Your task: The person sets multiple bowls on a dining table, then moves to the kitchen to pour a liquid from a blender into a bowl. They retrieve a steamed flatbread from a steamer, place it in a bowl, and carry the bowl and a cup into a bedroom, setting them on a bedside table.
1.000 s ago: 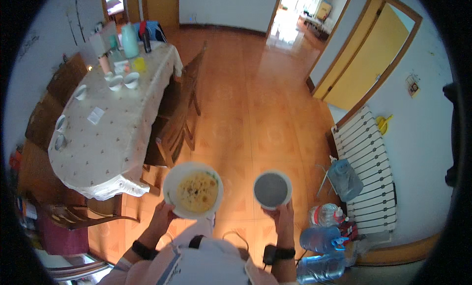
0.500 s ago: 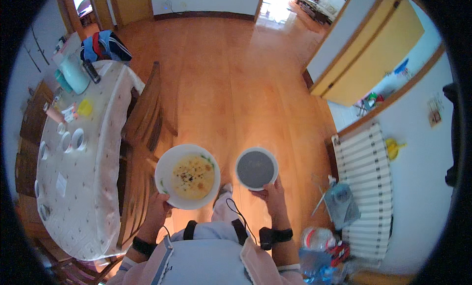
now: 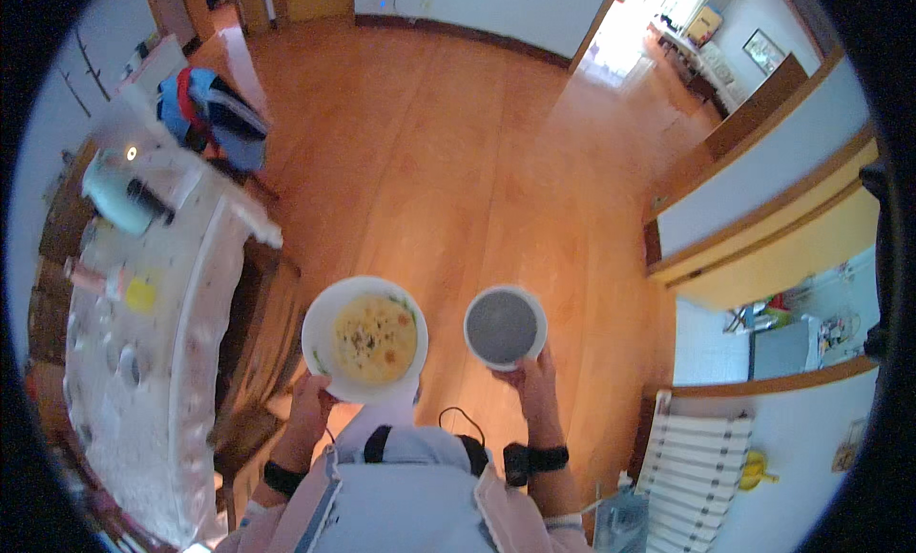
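Observation:
A wide white bowl (image 3: 315, 335) is gripped at its near left rim by my left hand (image 3: 310, 407). Pale yellow food (image 3: 372, 338) with dark specks and bits of green fills much of it. My right hand (image 3: 530, 372) holds a smaller white bowl (image 3: 542, 335) from its near right side, with fingers partly hidden beneath. Inside that one is a smooth grey food (image 3: 502, 326), perhaps thick liquid. Both bowls are held side by side, apart, in front of my body and above the floor.
To the left stands a cloth-covered table (image 3: 143, 419) with a pale blue jug (image 3: 119, 200) and a yellow container (image 3: 140, 294). A wooden chair (image 3: 253, 338) is tucked beside it. A white radiator (image 3: 692, 467) lines the right wall; a doorway is above it. Wooden floor (image 3: 448, 171) stretches ahead.
I have moved forward across the floor: the table, chair and radiator sit lower in view, and more of the right doorway shows. Both bowls stay in my hands.

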Demonstrator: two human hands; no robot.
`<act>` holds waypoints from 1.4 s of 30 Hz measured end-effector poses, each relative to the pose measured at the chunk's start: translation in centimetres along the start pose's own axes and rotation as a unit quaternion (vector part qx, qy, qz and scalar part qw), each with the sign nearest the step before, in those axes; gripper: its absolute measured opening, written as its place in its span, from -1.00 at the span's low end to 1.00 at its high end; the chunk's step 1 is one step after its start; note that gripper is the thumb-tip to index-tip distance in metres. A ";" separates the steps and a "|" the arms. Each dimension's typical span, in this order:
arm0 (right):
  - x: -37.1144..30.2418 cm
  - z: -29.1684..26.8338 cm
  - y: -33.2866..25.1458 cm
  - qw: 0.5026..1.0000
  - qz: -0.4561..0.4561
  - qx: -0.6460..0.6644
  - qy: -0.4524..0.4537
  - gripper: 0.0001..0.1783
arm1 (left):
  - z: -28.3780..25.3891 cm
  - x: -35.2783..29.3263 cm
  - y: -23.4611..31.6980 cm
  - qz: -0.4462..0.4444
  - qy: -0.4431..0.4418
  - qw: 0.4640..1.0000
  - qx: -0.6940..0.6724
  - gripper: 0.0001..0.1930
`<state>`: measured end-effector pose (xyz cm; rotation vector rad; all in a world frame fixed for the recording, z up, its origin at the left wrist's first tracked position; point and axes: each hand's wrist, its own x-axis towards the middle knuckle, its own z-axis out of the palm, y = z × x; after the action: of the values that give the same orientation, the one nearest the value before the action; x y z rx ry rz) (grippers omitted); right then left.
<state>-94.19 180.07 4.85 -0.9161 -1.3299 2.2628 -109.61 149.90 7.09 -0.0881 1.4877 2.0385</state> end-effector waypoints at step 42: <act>117.9 46.8 -30.0 0.979 0.039 -0.109 -0.171 -0.48 | 11.7 107.8 43.4 0.084 0.232 0.964 -0.101 -0.56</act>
<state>-212.41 234.95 5.94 -0.6731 -1.7453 2.4506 -215.78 198.46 5.75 -0.5755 1.5913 2.4195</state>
